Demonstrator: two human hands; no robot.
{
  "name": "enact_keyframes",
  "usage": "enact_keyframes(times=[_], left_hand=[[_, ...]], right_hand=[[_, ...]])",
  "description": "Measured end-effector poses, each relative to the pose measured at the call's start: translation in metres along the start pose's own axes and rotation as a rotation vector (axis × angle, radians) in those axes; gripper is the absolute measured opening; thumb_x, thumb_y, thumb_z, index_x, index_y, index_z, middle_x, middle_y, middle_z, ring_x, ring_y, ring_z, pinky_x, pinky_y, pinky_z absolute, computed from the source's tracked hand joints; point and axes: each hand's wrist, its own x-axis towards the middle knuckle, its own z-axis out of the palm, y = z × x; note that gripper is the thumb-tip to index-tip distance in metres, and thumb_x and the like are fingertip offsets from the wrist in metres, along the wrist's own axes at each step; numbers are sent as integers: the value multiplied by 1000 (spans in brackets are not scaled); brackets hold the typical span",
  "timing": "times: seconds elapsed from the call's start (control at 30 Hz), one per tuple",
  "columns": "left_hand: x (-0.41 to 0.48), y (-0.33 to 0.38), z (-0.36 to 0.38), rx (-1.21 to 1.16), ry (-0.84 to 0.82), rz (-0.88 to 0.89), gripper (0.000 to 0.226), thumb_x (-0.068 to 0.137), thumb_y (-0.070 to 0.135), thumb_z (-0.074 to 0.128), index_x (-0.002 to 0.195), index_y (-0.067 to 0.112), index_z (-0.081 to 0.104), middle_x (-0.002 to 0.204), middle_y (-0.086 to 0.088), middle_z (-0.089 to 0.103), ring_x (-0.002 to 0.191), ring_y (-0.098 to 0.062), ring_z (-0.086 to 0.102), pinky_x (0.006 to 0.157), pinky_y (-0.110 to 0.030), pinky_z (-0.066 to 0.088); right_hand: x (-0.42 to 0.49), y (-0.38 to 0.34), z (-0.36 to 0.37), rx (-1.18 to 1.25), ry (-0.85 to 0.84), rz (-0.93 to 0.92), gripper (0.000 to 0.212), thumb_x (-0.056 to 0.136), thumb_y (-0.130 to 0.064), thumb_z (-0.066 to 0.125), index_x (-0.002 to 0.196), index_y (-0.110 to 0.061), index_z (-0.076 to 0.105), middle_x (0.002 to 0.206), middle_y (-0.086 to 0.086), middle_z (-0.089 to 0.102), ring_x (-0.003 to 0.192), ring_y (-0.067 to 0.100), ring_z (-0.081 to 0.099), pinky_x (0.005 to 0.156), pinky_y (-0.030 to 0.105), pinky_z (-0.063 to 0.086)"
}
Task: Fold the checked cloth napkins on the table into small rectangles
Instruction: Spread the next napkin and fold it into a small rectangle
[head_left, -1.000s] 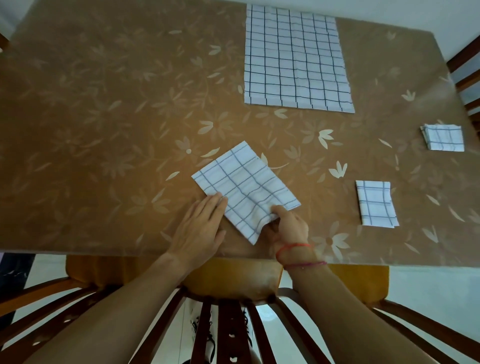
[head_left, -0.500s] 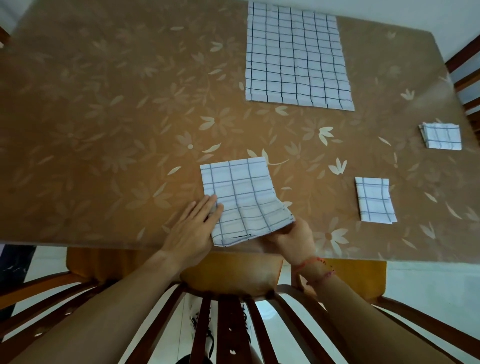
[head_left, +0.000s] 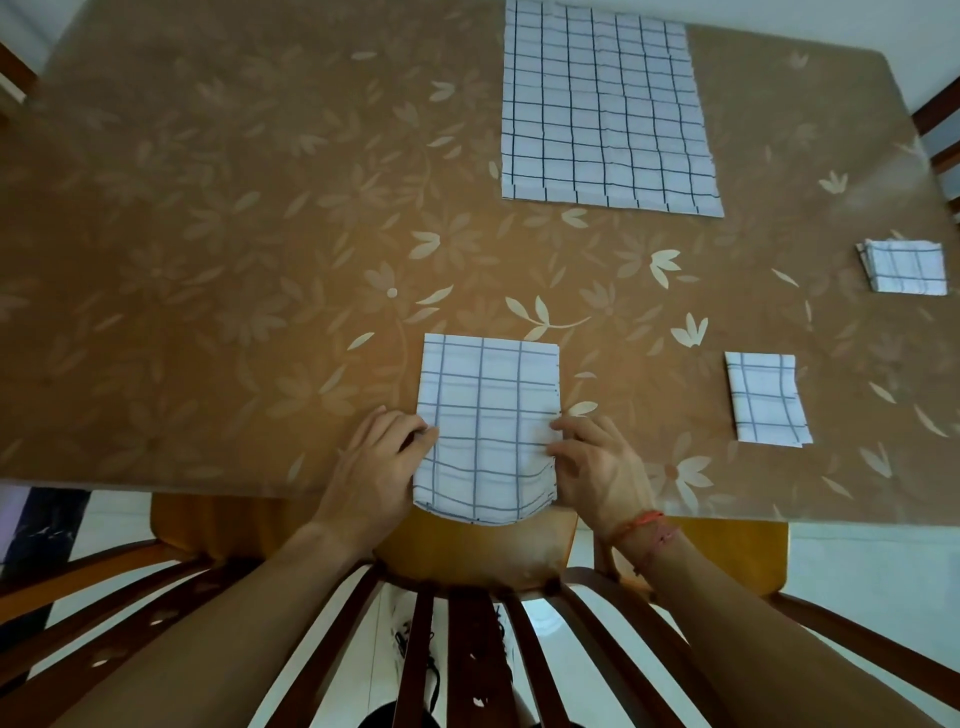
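Napkin (head_left: 488, 431) in two hands (head_left: 379, 462) (head_left: 597, 462), three other piles (head_left: 602, 109) (head_left: 766, 397) (head_left: 906, 267)

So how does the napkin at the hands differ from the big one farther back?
The near napkin is folded to a narrow rectangle; the far napkin is spread much larger. The near napkin overhangs the table edge, with the left hand and right hand holding its sides; the far napkin lies untouched. Both are white with dark checks.
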Motion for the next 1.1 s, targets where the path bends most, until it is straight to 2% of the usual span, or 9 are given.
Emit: enact_keyframes(times=[0.07, 0.23, 0.33, 0.4, 0.5, 0.57, 0.73, 0.9, 1.1], left_hand=[[-1, -3, 2, -11, -3, -26, 39, 82, 5, 70, 120, 5, 63, 116, -8, 58, 112, -27, 50, 107, -43, 32], [0, -5, 2, -111, 28, -122, 34, 84, 17, 62, 118, 10, 65, 118, -3, 61, 112, -23, 52, 95, -39, 39], [8, -2, 0, -171, 61, -242, 33, 89, 29, 52, 117, 15, 63, 113, 2, 65, 109, -19, 53, 91, -31, 35], [16, -2, 0, -198, 93, -299, 32, 93, 36, 47, 115, 20, 63, 107, 7, 65, 103, -16, 54, 87, -28, 32], [27, -2, 0, -235, 154, -386, 21, 93, 33, 57, 110, 22, 63, 87, 16, 59, 85, -12, 52, 79, -32, 35], [33, -3, 3, -255, 149, -445, 24, 92, 30, 63, 114, 21, 61, 83, 15, 58, 82, -11, 49, 80, -34, 36], [41, -6, 4, -110, 101, -462, 28, 92, 32, 62, 117, 20, 59, 77, 12, 53, 84, -17, 52, 84, -34, 31], [40, -11, 8, 20, 17, -433, 36, 95, 42, 44, 121, 19, 56, 103, 0, 68, 97, -23, 59, 87, -39, 37], [43, -12, 5, 79, 19, -389, 47, 94, 44, 36, 124, 13, 55, 106, -5, 65, 95, -25, 57, 82, -40, 41]], right_hand=[[1, -2, -2, 24, 0, 10, 23, 56, 3, 84, 70, -12, 74, 88, 1, 73, 70, 22, 61, 57, 21, 50], [1, 2, -1, 83, -11, 132, 21, 65, -7, 83, 80, -17, 72, 76, -2, 69, 68, 18, 61, 52, 31, 53], [7, -1, 0, 79, -11, 260, 9, 78, -21, 76, 82, -16, 70, 75, 1, 67, 67, 19, 61, 57, 31, 52], [11, -1, 1, 87, 17, 316, 13, 82, -26, 72, 84, -13, 69, 77, 2, 69, 67, 20, 63, 58, 27, 50], [18, -1, 4, 117, 11, 367, 17, 85, -29, 67, 88, -12, 67, 78, 0, 70, 68, 19, 63, 58, 20, 42], [23, -2, 6, 165, 23, 408, 16, 86, -29, 67, 85, -14, 63, 72, -5, 65, 66, 18, 60, 56, 18, 38], [33, -5, 13, 245, 82, 494, 19, 86, -28, 68, 102, -19, 63, 72, -13, 59, 69, 11, 57, 65, 26, 47], [40, -2, 15, 207, 40, 513, 23, 87, -30, 65, 108, -21, 59, 76, -9, 60, 71, 16, 59, 65, 33, 51], [47, -1, 13, 164, 34, 534, 28, 89, -33, 61, 114, -22, 58, 79, -8, 59, 72, 17, 58, 63, 29, 45]])
